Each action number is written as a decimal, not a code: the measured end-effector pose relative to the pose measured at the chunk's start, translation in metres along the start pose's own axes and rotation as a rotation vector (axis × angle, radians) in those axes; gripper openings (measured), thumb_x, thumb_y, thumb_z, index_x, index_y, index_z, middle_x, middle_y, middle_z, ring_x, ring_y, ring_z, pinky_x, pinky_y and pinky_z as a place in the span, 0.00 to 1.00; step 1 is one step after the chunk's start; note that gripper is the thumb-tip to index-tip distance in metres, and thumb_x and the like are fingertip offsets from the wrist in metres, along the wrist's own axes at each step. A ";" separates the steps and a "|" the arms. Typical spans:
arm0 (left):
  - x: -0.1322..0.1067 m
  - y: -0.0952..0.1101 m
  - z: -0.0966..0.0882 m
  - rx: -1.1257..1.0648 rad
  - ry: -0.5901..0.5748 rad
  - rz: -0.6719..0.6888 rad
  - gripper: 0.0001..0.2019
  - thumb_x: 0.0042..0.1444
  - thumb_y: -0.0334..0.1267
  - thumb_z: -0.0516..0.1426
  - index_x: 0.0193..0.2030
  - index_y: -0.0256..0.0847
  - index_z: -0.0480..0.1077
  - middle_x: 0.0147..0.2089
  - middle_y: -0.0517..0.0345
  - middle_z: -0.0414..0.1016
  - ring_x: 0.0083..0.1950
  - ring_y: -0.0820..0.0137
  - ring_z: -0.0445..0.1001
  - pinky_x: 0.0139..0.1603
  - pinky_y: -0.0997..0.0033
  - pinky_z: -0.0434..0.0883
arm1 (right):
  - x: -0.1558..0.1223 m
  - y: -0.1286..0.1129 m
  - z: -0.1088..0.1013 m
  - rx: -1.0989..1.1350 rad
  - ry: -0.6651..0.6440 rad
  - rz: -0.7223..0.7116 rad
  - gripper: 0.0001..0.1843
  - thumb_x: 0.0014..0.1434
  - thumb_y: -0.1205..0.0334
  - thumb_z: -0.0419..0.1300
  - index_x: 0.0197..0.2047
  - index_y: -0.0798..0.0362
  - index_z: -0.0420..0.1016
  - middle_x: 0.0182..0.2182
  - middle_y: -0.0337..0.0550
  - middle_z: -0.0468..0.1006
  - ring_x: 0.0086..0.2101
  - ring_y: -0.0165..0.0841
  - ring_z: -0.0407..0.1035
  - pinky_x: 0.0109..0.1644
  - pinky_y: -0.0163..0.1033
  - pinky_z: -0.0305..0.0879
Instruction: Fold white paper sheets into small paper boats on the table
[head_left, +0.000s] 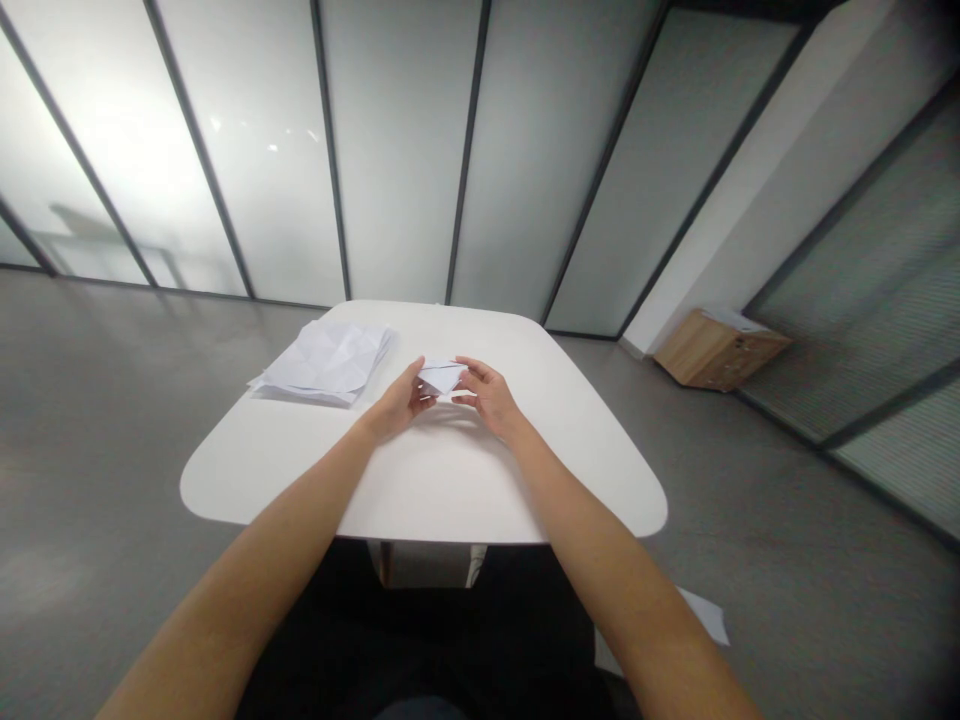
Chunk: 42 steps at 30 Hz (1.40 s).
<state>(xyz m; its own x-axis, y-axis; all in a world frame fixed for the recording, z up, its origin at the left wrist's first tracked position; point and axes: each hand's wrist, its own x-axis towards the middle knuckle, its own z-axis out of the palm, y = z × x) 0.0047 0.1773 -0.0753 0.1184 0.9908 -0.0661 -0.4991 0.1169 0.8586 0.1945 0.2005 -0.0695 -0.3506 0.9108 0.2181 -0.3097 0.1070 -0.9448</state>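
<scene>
A small piece of folded white paper (441, 376) is held up just above the white table (450, 490), between my two hands. My left hand (403, 399) grips its left side, thumb on top and fingers curled beneath. On the other side, my right hand (486, 392) has its thumb and fingers bent around the right edge. Creases and a pointed flap facing me show on the folded paper. The fingertips under it are partly hidden.
A stack of creased white paper sheets (322, 360) lies at the table's left side. A wooden cabinet (712, 350) stands on the floor at the right. White paper (705, 614) shows low at the right, beside my forearm. Frosted glass panels (397, 150) rise behind the table.
</scene>
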 end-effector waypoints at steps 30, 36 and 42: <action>0.007 -0.005 -0.005 0.343 0.062 0.331 0.18 0.50 0.42 0.67 0.47 0.40 0.75 0.49 0.54 0.77 0.41 0.72 0.74 0.41 0.73 0.70 | 0.005 0.003 -0.001 -0.243 0.234 -0.161 0.21 0.58 0.44 0.63 0.49 0.46 0.78 0.40 0.40 0.76 0.30 0.29 0.72 0.29 0.34 0.74; 0.005 -0.005 -0.002 0.265 0.055 0.254 0.23 0.51 0.41 0.68 0.54 0.42 0.72 0.48 0.54 0.77 0.40 0.74 0.74 0.37 0.77 0.67 | 0.008 0.009 -0.009 -0.646 0.291 -0.337 0.14 0.57 0.55 0.62 0.46 0.50 0.81 0.48 0.46 0.77 0.39 0.34 0.72 0.37 0.39 0.75; 0.008 -0.008 -0.002 0.261 0.048 0.213 0.20 0.51 0.42 0.68 0.49 0.39 0.73 0.44 0.54 0.79 0.39 0.72 0.75 0.40 0.73 0.70 | 0.007 0.010 -0.008 -0.828 0.142 -0.338 0.13 0.53 0.61 0.65 0.44 0.49 0.81 0.47 0.46 0.78 0.48 0.40 0.71 0.50 0.45 0.73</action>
<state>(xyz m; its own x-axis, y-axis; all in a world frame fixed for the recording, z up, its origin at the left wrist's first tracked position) 0.0074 0.1845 -0.0834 -0.0089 0.9939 0.1099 -0.2713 -0.1082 0.9564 0.1959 0.2111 -0.0796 -0.2275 0.8131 0.5358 0.3780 0.5809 -0.7209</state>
